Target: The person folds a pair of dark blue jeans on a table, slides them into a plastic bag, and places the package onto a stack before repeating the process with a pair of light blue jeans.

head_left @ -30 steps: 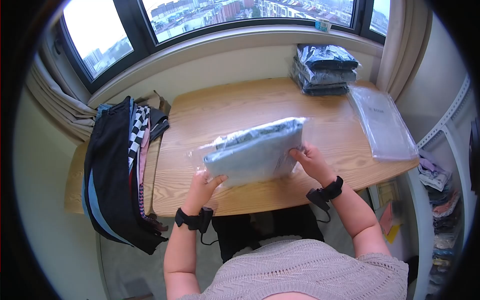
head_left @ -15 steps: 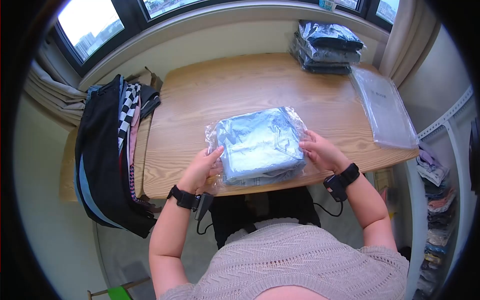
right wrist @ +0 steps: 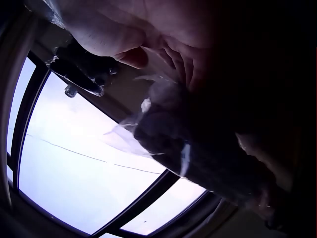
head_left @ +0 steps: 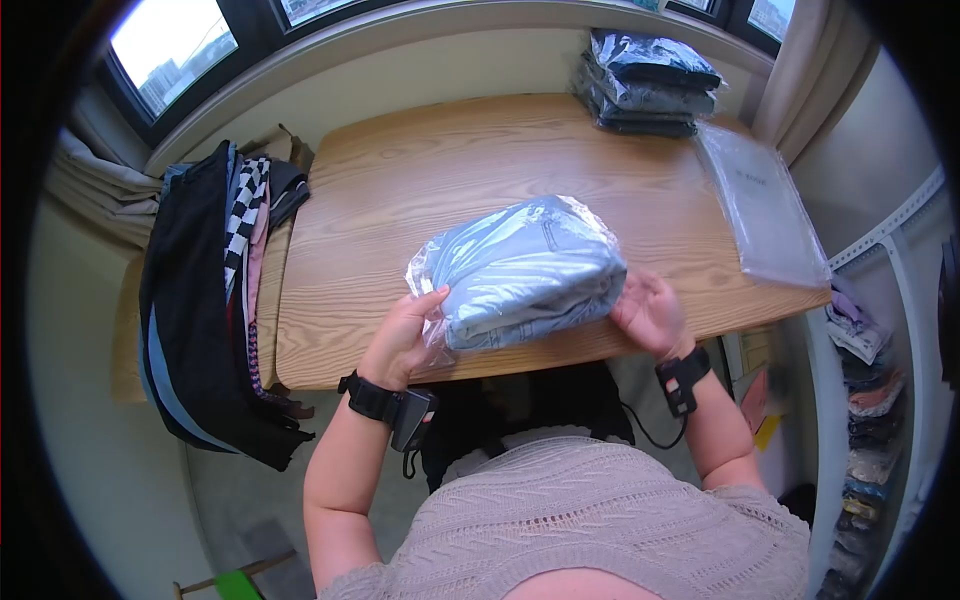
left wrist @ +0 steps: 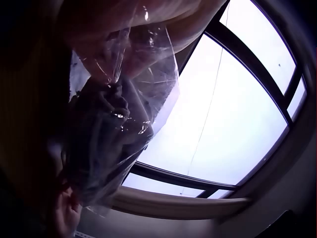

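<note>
A folded light-blue denim garment (head_left: pixel 530 265) in a clear plastic bag is tilted over the front of the wooden table (head_left: pixel 400 190). My left hand (head_left: pixel 398 332) grips the loose, crinkled left end of the bag, thumb on top. At the package's right end, my right hand (head_left: pixel 652 312) has its palm turned up and fingers loosely extended beside the folded edge. The left wrist view shows the clear film (left wrist: pixel 161 74) bunched at the left fingers. In the right wrist view, the dark package (right wrist: pixel 168 124) lies just beyond the right fingers.
Several bagged folded garments (head_left: pixel 650 85) are stacked at the back right. In front of them lies a pile of flat clear bags (head_left: pixel 765 205). Trousers and other clothes (head_left: pixel 195 300) drape over the left side. A shelf with clothes (head_left: pixel 865 400) stands at the right.
The package was first tipped up, then lowered to lie flatter, and is now tilted with its right end turned. The right hand has loosened from the bag's right edge; the left keeps its hold.
</note>
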`<state>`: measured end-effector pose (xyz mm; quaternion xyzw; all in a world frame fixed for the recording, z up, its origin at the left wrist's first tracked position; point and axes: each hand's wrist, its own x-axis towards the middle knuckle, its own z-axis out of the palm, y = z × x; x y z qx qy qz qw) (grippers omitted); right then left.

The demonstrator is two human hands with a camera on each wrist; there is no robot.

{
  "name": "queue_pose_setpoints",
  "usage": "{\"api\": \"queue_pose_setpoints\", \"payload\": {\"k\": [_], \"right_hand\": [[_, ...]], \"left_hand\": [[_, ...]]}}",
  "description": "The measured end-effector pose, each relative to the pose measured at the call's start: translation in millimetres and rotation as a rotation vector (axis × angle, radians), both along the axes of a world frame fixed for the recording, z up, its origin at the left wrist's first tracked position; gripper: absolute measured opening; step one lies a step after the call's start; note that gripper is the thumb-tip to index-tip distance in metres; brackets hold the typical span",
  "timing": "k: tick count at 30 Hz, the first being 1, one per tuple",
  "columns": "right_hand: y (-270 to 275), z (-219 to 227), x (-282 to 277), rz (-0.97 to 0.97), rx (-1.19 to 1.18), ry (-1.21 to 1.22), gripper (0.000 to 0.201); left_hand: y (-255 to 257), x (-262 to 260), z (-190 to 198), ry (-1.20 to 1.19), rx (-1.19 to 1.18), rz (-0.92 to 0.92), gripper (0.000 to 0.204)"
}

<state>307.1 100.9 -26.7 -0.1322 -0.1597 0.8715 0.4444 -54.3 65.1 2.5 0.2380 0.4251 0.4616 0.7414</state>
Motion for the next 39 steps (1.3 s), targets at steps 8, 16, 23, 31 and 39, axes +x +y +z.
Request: {"api": "queue_pose_setpoints", "payload": {"k": [8, 16, 23, 31, 39], "right_hand": [[-56.0, 18.2, -80.7, 0.036, 0.107, -0.099, 0.067], [-39.1, 22.1, -102.9, -0.064, -0.139, -0.114, 0.061], [-38.4, 26.8, -84.4, -0.073, -0.234, -0.103, 0.053], [-5.3, 113.5, -9.5, -0.281, 0.004, -0.254, 0.056], [165.6, 221.5, 70.7, -0.498, 0.273, -0.190, 0.039]], "left_hand": [[-15.6, 36.7, 16.4, -0.076, 0.093, 0.083, 0.029], [-34.3, 31.2, 2.0, 0.018, 0.068, 0.015, 0.036], [-46.9, 33.8, 6.6, 0.023, 0.147, -0.004, 0.039], [-55.6, 29.3, -17.0, 0.999, 0.609, 0.240, 0.026], [-59.8, 53.5, -27.8, 1.599, 0.906, 0.378, 0.014]]}}
